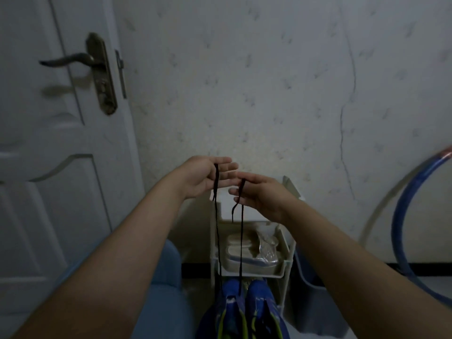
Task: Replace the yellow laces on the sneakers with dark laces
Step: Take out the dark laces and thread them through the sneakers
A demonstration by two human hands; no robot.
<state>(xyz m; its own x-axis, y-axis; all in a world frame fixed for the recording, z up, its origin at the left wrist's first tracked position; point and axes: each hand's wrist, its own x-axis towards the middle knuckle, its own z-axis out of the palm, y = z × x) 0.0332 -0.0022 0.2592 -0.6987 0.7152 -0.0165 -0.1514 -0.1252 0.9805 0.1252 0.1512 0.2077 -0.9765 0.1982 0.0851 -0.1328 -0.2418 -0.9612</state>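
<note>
Two dark lace strands (217, 231), apparently pinched by left hand (203, 178) and right hand (263, 195), overhang two sneakers (261, 304).

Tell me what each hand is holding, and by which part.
The left hand and right hand each pinch the dark lace near one free end; both strands hang down to the blue sneaker.

The dark lace (217, 228) pinched in my left hand (205, 177) and right hand (261, 194) is thin, matt woven cloth. The sneakers (259, 299) look like blue synthetic fabric with a faint sheen. The door (49, 167) is smooth white paint with a soft gloss, and its handle (66, 60) is dull, tarnished metal. The wall (244, 81) is matt, mottled and cracked. The rack (288, 250) is white plastic, and the hoop (397, 216) is glossy blue.
</note>
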